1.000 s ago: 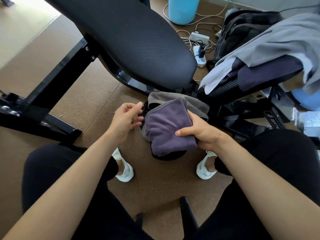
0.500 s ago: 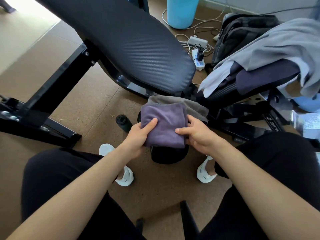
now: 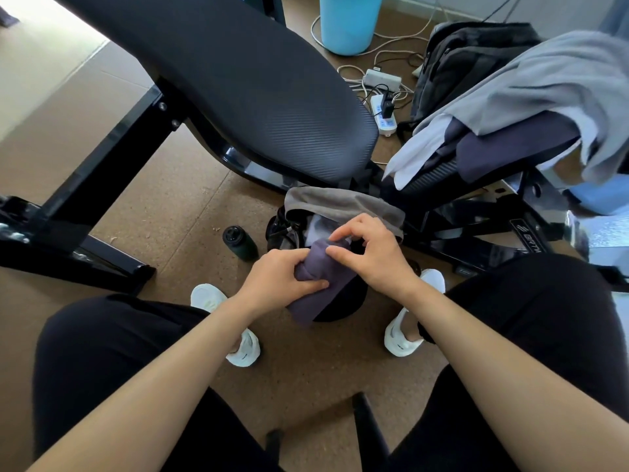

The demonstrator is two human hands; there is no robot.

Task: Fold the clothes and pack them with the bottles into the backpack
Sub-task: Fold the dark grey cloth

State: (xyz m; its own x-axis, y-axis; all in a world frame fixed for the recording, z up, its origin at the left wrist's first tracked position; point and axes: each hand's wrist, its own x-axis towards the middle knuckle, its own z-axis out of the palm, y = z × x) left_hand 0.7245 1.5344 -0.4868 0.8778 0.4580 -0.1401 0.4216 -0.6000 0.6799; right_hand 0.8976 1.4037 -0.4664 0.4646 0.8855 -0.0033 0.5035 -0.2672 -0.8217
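Note:
A folded purple garment (image 3: 318, 291) is squeezed into a narrow roll over the open black backpack (image 3: 343, 301) on the floor between my feet. My left hand (image 3: 279, 279) grips the roll from the left, thumb across it. My right hand (image 3: 369, 250) pinches its upper end with curled fingers. A grey cloth (image 3: 340, 204) drapes over the backpack's far rim, and something white shows inside the opening. A dark green bottle (image 3: 240, 241) stands on the floor just left of the backpack. More clothes (image 3: 531, 107), grey, white and dark, lie piled on the bench seat at the right.
A black padded bench back (image 3: 221, 80) slants overhead in front, its black frame (image 3: 78, 212) at left. A second dark backpack (image 3: 469, 59), a power strip with cables (image 3: 384, 110) and a light blue bin (image 3: 350, 22) sit behind. My white shoes flank the backpack on the cork floor.
The flat folded purple garment has been squeezed narrower and lowered toward the backpack's opening. My left hand moved from the bag's edge onto the garment; my right hand shifted to its top.

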